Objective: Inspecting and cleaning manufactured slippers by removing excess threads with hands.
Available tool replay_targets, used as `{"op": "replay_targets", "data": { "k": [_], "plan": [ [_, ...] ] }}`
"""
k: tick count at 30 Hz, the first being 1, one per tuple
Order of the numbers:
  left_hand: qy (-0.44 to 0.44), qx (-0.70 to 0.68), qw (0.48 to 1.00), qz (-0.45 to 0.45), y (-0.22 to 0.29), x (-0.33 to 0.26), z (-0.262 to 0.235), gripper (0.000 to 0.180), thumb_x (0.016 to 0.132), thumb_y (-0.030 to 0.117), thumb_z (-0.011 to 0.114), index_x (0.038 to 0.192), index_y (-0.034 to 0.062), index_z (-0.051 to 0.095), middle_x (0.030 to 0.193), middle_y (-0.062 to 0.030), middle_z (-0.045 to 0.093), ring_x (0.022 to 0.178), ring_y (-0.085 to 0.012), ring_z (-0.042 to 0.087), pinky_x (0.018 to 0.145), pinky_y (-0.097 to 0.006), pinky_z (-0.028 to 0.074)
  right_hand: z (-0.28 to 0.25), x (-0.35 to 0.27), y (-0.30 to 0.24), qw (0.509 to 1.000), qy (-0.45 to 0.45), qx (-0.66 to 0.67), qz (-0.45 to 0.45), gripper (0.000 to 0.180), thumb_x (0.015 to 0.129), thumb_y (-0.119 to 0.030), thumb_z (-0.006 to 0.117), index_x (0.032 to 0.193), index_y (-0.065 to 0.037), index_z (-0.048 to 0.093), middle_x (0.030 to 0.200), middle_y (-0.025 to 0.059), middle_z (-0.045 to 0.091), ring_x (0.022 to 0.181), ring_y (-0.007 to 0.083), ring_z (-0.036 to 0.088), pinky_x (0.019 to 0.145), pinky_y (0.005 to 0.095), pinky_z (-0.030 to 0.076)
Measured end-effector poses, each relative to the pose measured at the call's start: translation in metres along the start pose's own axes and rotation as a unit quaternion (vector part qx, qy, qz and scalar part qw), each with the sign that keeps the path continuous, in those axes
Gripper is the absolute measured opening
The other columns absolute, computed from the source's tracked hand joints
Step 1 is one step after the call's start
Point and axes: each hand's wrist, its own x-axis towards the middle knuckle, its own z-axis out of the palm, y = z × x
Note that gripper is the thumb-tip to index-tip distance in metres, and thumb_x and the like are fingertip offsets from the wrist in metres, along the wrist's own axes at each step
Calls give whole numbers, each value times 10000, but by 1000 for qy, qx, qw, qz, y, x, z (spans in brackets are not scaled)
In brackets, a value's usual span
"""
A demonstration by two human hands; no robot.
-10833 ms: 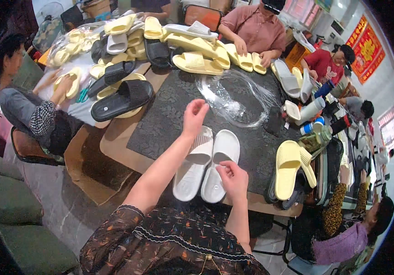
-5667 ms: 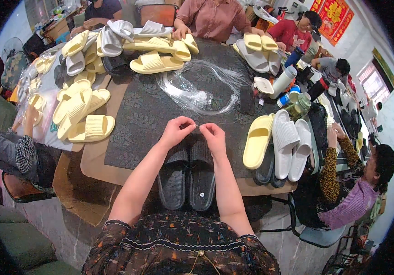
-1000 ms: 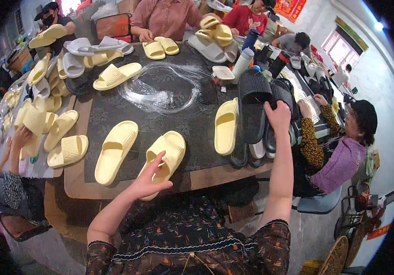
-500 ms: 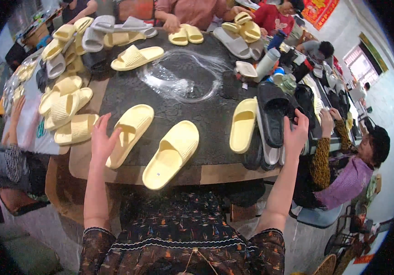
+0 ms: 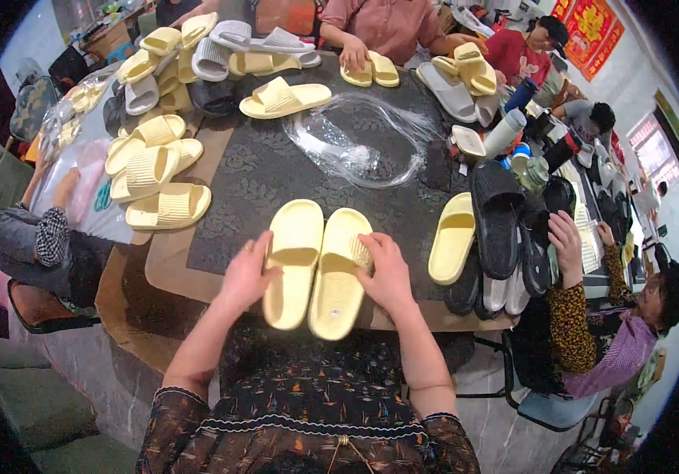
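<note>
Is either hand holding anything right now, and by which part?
Left hand: left yellow slipper, by its outer edge near the strap. Right hand: right yellow slipper, by the strap's outer side. Grip firmness can't be told.

**Left hand (image 5: 246, 270) and right hand (image 5: 388, 272) face each other just below mid-frame**

The left forearm (image 5: 205, 340) rises from the lower left, slanting inward; the right forearm (image 5: 425, 344) comes up from the lower right, steeper, leaning toward the centre. Both are bare below the elbow. The 2 hands sit nearly level and well apart, backs partly up. On each, the thumb stands apart from lightly bent fingers, and the 2 thumbs point inward, below the fingertips.
</note>
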Motion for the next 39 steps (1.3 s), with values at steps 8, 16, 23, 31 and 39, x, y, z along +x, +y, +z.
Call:
{"op": "replay_targets", "data": {
  "k": [8,16,23,31,39],
  "plan": [
    [-52,5,998,42,18,-1,-17,697,765,338,737,1316,39,432,1090,-206,564,1034,-397,557,869,-456,466,1,-3,23,999,44,25,-19,536,693,-24,655,1215,-70,544,1226,114,503,1115,324,499,948,407,454],
    [20,91,965,247,51,97,1,382,791,246,683,1114,47,634,1064,-131,598,1022,-336,541,907,-412,455,9,-9,9,996,80,46,22,530,682,-2,643,1204,-53,563,1202,128,524,1110,327,507,953,403,442],
    [-105,122,967,196,62,143,37,232,768,234,676,886,43,730,986,-150,662,1032,-347,538,912,-411,453,13,-15,11,993,90,59,48,521,696,-17,649,1210,-55,576,1218,124,518,1137,315,500,959,399,446],
    [35,-38,982,183,29,143,62,214,836,204,629,897,5,677,921,-155,651,889,-311,601,858,-391,466,14,-16,14,993,92,62,29,513,712,-90,672,1212,-33,575,1244,145,503,1142,328,487,982,403,418],
    [150,-332,924,114,34,134,60,144,939,139,519,908,13,582,766,-85,657,717,-187,641,669,-308,490,5,31,28,987,104,118,36,453,772,-279,737,1134,-33,618,1082,132,622,1051,299,554,941,389,428]
  ]
}}
